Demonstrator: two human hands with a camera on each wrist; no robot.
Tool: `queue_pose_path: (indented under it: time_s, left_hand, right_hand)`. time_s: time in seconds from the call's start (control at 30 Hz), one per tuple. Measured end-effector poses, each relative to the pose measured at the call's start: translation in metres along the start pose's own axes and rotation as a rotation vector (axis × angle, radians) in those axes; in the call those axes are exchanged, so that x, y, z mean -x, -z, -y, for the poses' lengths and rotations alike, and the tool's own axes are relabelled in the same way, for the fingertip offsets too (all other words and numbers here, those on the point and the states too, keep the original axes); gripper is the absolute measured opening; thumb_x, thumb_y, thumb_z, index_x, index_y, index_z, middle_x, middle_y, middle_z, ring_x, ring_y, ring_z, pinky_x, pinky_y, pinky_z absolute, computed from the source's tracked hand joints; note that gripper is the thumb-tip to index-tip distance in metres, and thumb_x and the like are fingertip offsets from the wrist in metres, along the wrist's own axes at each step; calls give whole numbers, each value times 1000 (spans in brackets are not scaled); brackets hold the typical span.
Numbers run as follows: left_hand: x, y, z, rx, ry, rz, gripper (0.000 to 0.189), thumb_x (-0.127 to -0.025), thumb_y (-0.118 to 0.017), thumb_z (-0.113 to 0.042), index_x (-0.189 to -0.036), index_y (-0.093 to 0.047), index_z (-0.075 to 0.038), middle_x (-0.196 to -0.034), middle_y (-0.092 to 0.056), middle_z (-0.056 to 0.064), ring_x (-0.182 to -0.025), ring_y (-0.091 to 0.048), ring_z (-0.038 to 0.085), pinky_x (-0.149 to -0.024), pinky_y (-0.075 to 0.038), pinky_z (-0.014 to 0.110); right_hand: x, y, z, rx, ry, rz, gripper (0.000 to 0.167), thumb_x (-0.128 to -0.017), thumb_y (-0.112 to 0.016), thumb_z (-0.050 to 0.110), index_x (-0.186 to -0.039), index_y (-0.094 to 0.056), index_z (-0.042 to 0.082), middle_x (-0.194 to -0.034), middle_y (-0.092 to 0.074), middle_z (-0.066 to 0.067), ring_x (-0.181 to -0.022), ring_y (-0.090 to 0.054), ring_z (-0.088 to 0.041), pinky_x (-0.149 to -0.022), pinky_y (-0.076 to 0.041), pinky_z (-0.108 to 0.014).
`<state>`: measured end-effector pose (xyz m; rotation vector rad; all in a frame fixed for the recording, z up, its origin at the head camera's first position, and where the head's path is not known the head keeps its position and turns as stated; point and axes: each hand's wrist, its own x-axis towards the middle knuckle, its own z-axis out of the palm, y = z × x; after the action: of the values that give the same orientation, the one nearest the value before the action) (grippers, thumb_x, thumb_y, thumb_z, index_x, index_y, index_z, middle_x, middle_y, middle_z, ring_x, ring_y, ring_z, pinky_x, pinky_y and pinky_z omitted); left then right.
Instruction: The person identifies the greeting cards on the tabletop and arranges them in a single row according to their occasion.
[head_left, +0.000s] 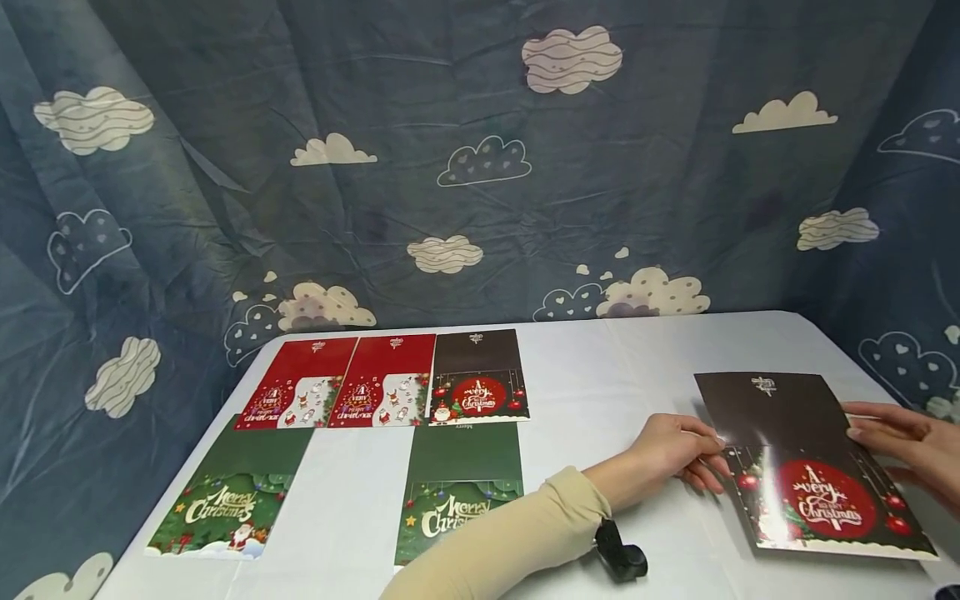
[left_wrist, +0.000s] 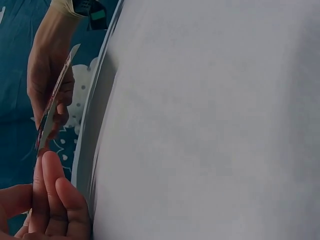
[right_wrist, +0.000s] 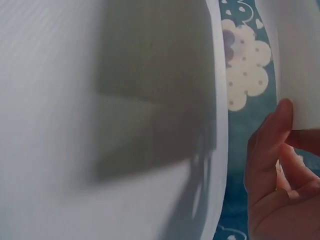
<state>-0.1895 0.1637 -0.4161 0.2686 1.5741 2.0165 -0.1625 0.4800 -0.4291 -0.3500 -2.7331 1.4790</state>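
Both hands hold an unfolded black-and-red Christmas card (head_left: 765,421) above the right part of the table, printed side up. My left hand (head_left: 671,454) pinches its left edge between thumb and fingers. At the opposite edge, my right hand (head_left: 911,446) grips the card with the thumb on top. In the left wrist view the card (left_wrist: 54,102) appears nearly edge-on, between the left hand (left_wrist: 57,205) and the right hand (left_wrist: 47,85). The right wrist view shows the card's pale underside (right_wrist: 302,65) over the fingers of the right hand (right_wrist: 275,185).
On the white table (head_left: 600,375), two red cards (head_left: 300,383) (head_left: 386,383) and another black card (head_left: 476,354) lie in a back row. In front are two green cards (head_left: 225,492) (head_left: 465,458), one partly behind the left sleeve (head_left: 510,542). A cloud-patterned curtain (head_left: 480,225) surrounds the table.
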Motion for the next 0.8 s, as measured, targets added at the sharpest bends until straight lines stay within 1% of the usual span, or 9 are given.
queue_pose_path:
  time_s: [0.1, 0.17, 0.23, 0.33, 0.37, 0.47, 0.63, 0.73, 0.8]
  left_hand:
    - [-1, 6, -3, -17, -10, -27, 9, -88, -62, 5, -81, -62, -1, -70, -67, 28, -59, -63, 52, -36, -42, 20]
    - [-1, 10, -6, -24, -14, -45, 11, -87, -62, 5, -78, -62, -2, -66, -66, 25, -43, -60, 33, -35, -41, 20]
    - [-2, 14, -9, -32, -15, -65, 14, -86, -61, 5, -75, -61, -4, -62, -65, 21, -37, -52, 14, -35, -40, 19]
    - [-2, 20, -15, -56, -23, -97, 15, -84, -61, 5, -73, -63, -5, -58, -64, 15, -36, -52, 12, -35, -41, 19]
    - [-2, 22, -17, -67, -26, -105, 15, -84, -60, 5, -73, -63, -5, -57, -64, 13, -37, -52, 12, -36, -41, 19]
    - [-3, 27, -22, -87, -37, -118, 16, -83, -61, 6, -72, -66, -5, -55, -63, 11, -37, -53, 13, -36, -41, 18]
    - [-4, 38, -29, -102, -42, -125, 16, -83, -61, 6, -72, -67, -4, -57, -64, 14, -36, -53, 12, -36, -41, 19]
    - [-5, 44, -33, -107, -42, -137, 15, -83, -61, 5, -72, -66, -4, -56, -64, 13, -37, -53, 13, -37, -41, 19]
    - [-5, 50, -35, -110, -43, -151, 14, -83, -61, 5, -73, -66, -3, -56, -63, 11, -37, -54, 13, -37, -42, 19]
  right_hand:
    - [-7, -5, 0, 30, -5, 9, 49, -99, -60, 36, -133, -46, 3, -96, -64, 13, -74, -61, 1, -66, -55, -45]
    - [-9, -11, 4, 62, 0, 9, 55, -98, -60, 40, -136, -44, 3, -99, -64, 10, -74, -60, 1, -65, -56, -42]
    - [-8, -15, 12, 67, 2, 21, 62, -98, -59, 42, -139, -42, 0, -100, -63, 10, -75, -60, 0, -65, -56, -38]
    - [-6, -21, 27, 50, 9, 41, 67, -98, -58, 45, -140, -40, -4, -97, -60, 19, -76, -59, 0, -63, -54, -34]
    - [-5, -23, 33, 33, 9, 45, 65, -98, -57, 44, -139, -41, -4, -94, -57, 26, -77, -58, 1, -63, -54, -33]
    - [-2, -30, 47, -1, 26, 52, 60, -99, -57, 41, -136, -43, -5, -92, -52, 33, -77, -58, 3, -63, -54, -30]
    - [0, -38, 65, -11, 54, 51, 59, -100, -57, 37, -136, -42, -8, -91, -52, 32, -77, -56, 4, -63, -53, -28]
    - [-5, -41, 73, -30, 68, 61, 54, -99, -59, 37, -134, -46, -2, -91, -55, 31, -78, -58, 3, -64, -53, -27]
    - [-9, -44, 79, -55, 88, 73, 44, -99, -60, 36, -130, -51, 6, -91, -58, 30, -79, -60, 1, -64, -54, -28]
